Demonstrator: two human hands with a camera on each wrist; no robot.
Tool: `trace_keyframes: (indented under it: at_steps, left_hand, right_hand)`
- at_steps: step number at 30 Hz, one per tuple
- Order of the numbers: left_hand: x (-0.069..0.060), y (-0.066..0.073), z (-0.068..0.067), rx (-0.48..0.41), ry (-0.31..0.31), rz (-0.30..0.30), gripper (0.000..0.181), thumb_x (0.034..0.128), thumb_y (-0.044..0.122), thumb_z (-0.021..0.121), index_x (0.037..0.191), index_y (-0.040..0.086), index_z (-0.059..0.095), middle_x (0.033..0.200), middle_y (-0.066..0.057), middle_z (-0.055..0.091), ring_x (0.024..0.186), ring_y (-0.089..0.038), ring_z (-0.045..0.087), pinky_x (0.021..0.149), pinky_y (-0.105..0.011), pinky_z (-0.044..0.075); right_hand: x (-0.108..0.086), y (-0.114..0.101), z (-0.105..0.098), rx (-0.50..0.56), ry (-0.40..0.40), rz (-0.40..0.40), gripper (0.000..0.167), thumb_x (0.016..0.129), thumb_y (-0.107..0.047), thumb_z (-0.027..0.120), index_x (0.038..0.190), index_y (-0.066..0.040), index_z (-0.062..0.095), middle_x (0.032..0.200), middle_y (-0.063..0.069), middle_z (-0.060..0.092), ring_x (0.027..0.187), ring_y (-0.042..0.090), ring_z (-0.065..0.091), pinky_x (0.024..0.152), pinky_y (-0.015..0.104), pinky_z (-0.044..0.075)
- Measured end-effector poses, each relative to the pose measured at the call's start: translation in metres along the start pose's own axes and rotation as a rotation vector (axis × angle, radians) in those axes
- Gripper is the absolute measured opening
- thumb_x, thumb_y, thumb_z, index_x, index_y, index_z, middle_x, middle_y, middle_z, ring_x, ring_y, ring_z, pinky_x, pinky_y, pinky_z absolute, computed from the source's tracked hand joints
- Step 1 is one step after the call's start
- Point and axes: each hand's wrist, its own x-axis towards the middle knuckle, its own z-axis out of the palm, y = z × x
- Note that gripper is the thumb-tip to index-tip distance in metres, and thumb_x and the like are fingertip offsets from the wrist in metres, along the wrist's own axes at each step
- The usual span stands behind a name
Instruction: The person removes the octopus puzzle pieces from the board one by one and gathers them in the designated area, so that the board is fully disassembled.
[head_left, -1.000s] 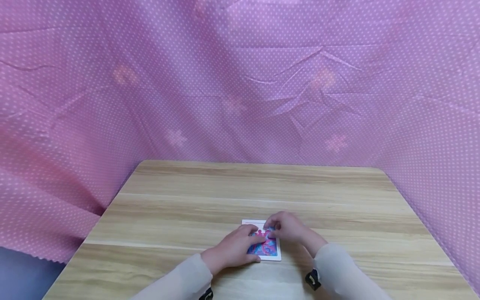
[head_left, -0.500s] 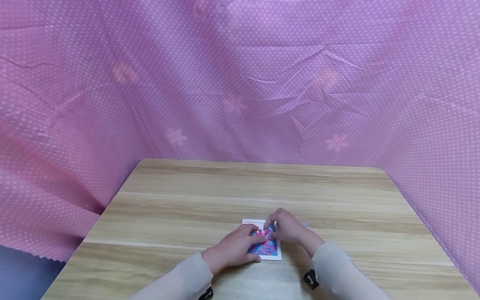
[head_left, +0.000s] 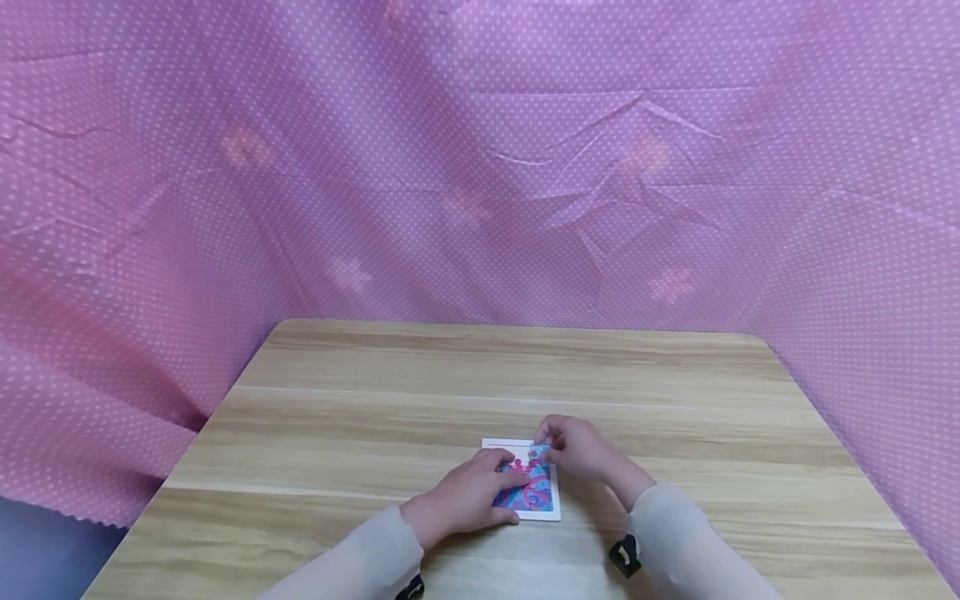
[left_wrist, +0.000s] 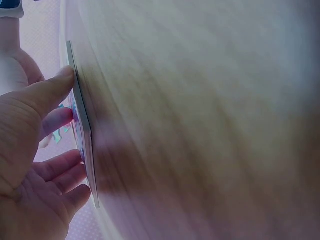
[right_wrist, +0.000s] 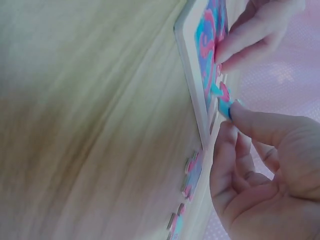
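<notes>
A white-framed puzzle board (head_left: 556,500) with a pink, blue and purple picture lies on the table. My left hand (head_left: 471,493) rests on its left side, fingers spread over the picture and the thumb at the near edge (left_wrist: 50,92). At the board's upper right, my right hand (head_left: 585,451) pinches a blue and pink puzzle piece (head_left: 539,451) between thumb and fingers. The right wrist view has this piece (right_wrist: 224,106) tilted at the picture's edge, held by the right thumb and index finger (right_wrist: 270,170). The left palm hides part of the picture.
Two loose puzzle pieces, one (right_wrist: 193,172) nearer the board and another (right_wrist: 176,223) farther off, lie on the wooden table (head_left: 375,375) beside the board, under the right hand's side. Pink dotted cloth (head_left: 480,167) hangs behind and around the table.
The right fingers have shifted slightly away from me, and the pinched piece shows more plainly at the board's upper right. My left hand has stayed in place.
</notes>
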Motion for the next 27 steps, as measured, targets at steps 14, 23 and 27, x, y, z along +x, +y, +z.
trace_keyframes:
  at_steps: [14,23,27]
  left_hand:
    - [-0.001,0.001,0.000,0.027,0.018,0.004,0.053,0.0839,0.045,0.070,0.132,0.026,0.059,0.134,-0.009,0.048,0.125,-0.024,0.043,0.100,-0.037,0.041]
    - [-0.001,0.002,0.000,0.027,0.009,-0.013,0.053,0.0833,0.045,0.071,0.132,0.027,0.059,0.135,-0.008,0.047,0.126,-0.023,0.042,0.101,-0.037,0.040]
    - [-0.002,0.002,-0.001,0.019,0.000,-0.018,0.054,0.0834,0.045,0.071,0.133,0.027,0.058,0.135,-0.008,0.047,0.126,-0.023,0.042,0.101,-0.038,0.040]
  right_hand:
    - [-0.011,0.019,-0.030,0.132,-0.004,0.019,0.012,0.086,-0.005,0.068,0.098,-0.006,0.069,0.081,0.001,0.063,0.072,0.018,0.060,0.059,0.031,0.053]
    - [-0.028,0.043,-0.052,0.092,0.043,0.078,0.013,0.087,-0.006,0.067,0.099,-0.008,0.072,0.087,0.000,0.064,0.081,0.017,0.059,0.067,0.031,0.053]
    - [-0.035,0.056,-0.059,0.107,0.050,0.096,0.015,0.087,-0.007,0.067,0.101,-0.006,0.072,0.088,0.002,0.065,0.083,0.018,0.058,0.068,0.032,0.053]
